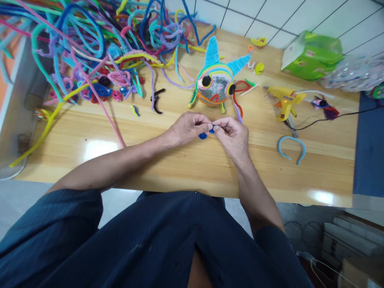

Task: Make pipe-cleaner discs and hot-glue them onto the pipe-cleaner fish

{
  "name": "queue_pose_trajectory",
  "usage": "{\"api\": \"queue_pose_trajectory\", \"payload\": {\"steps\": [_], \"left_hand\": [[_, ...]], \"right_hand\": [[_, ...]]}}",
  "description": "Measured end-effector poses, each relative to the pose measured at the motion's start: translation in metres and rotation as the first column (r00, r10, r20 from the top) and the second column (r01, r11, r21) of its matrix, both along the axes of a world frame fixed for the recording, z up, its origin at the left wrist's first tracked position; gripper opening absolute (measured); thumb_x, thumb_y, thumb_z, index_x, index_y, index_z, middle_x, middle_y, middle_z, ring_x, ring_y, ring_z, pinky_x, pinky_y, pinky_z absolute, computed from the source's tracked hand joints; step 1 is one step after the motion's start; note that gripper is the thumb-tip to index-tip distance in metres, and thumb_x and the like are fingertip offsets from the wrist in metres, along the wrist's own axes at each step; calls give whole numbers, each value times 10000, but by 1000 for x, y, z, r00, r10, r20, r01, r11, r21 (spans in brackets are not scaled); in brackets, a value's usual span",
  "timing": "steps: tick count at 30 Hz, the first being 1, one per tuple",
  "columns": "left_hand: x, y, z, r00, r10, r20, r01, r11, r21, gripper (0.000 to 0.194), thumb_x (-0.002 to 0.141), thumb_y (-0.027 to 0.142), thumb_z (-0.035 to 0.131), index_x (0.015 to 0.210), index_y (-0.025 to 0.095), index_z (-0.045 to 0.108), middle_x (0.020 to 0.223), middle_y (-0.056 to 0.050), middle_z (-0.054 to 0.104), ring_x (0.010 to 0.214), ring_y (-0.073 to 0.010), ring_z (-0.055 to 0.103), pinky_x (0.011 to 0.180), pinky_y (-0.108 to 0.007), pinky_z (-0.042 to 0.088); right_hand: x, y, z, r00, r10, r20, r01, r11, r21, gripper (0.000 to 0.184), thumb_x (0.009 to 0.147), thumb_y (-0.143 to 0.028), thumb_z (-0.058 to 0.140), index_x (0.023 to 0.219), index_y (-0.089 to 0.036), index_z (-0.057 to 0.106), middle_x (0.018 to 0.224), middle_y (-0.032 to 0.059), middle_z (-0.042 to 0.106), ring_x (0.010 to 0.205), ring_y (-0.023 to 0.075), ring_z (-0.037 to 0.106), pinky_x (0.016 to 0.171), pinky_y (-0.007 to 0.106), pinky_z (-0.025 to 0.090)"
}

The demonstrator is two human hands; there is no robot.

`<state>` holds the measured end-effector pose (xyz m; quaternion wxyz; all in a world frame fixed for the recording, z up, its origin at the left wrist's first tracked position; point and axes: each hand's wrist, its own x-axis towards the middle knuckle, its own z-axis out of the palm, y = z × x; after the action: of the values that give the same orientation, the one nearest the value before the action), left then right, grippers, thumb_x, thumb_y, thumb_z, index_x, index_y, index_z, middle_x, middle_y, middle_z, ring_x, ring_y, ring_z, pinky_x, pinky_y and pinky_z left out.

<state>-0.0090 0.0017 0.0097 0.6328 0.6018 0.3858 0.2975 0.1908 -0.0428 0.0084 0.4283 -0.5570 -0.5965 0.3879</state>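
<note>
Between my fingertips is a small dark blue coiled piece (212, 129), apparently pipe cleaner. My left hand (192, 127) pinches it from one side and my right hand (232, 134) from the other. Just below the left fingertips shows a blue round coil (203, 136); whether it joins the pinched piece I cannot tell. Right behind my hands stands a colourful pipe-cleaner figure (216, 86) with light blue ears, black-and-yellow eyes and a silvery face. A purple pipe cleaner (238, 113) lies by my right knuckles, near a red bent one (237, 98).
A tangled heap of pipe cleaners (99, 44) covers the back left, beside a clear plastic bin (18, 116). To the right lie a yellow glue gun (283, 100) with a black cord, a light blue curved pipe cleaner (291, 138) and a green tissue pack (313, 56). Tiled wall behind.
</note>
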Motion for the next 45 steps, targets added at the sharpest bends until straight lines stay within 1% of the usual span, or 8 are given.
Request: {"api": "queue_pose_trajectory", "payload": {"steps": [17, 25, 30, 34, 37, 40, 43, 45], "left_hand": [[3, -5, 0, 999, 34, -41, -32, 997, 67, 144, 936, 268, 747, 930, 132, 795, 751, -32, 764, 658, -112, 664, 641, -218, 501], [4, -9, 8, 995, 95, 8, -95, 993, 71, 135, 950, 226, 690, 870, 139, 756, 751, -17, 750, 655, -102, 647, 652, -217, 512], [4, -9, 8, 995, 100, 26, -102, 991, 92, 121, 940, 212, 701, 846, 148, 744, 736, -5, 737, 657, -97, 638, 651, -219, 495], [7, -5, 1, 989, 130, 74, -132, 991, 15, 109, 923, 210, 721, 827, 157, 724, 725, 2, 716, 635, -98, 625, 627, -233, 494], [8, 3, -7, 982, 165, 93, -157, 984, -86, 105, 894, 199, 740, 803, 171, 696, 667, 22, 662, 544, -84, 537, 544, -242, 438], [7, 9, -14, 975, 182, 129, -162, 975, -148, 114, 862, 219, 770, 809, 188, 673, 654, 32, 638, 492, -71, 469, 485, -244, 398], [7, 10, -20, 967, 203, 154, -181, 973, -142, 155, 845, 289, 805, 829, 204, 677, 623, 42, 602, 474, -72, 470, 447, -239, 381], [7, 8, -23, 965, 210, 157, -193, 975, -114, 179, 843, 334, 818, 841, 211, 688, 601, 45, 579, 474, -77, 485, 434, -233, 377]], "right_hand": [[-4, 0, -5, 997, -63, 43, 64, 997, -36, 20, 913, -264, 677, 906, -248, 686, 786, -40, 715, 684, 125, 632, 674, 301, 484], [-7, 2, -6, 992, -64, -109, 60, 997, -37, 107, 921, -351, 691, 913, -248, 663, 785, -46, 673, 681, 119, 616, 681, 294, 502], [-9, 1, -4, 997, -69, -44, 68, 997, -24, 185, 948, -414, 690, 866, -254, 648, 731, -49, 649, 671, 130, 602, 659, 298, 479], [-5, 6, -5, 995, -79, -54, 79, 997, -13, 223, 939, -449, 714, 840, -256, 661, 726, -43, 659, 674, 136, 611, 681, 305, 508], [20, 18, -2, 980, -189, -59, 191, 981, 18, 267, 931, -495, 735, 831, -263, 650, 742, -33, 665, 682, 143, 626, 694, 313, 545], [71, 30, 5, 933, -355, -52, 355, 935, -10, 258, 900, -483, 747, 819, -268, 629, 739, -24, 646, 631, 148, 613, 606, 307, 535], [128, 32, 9, 827, -560, 49, 561, 828, -16, 188, 863, -408, 743, 833, -264, 626, 748, -27, 616, 630, 151, 606, 563, 295, 511], [159, 29, 7, 723, -674, 153, 674, 736, 61, 156, 854, -369, 734, 904, -257, 638, 797, -27, 624, 709, 165, 636, 672, 330, 577]]}}
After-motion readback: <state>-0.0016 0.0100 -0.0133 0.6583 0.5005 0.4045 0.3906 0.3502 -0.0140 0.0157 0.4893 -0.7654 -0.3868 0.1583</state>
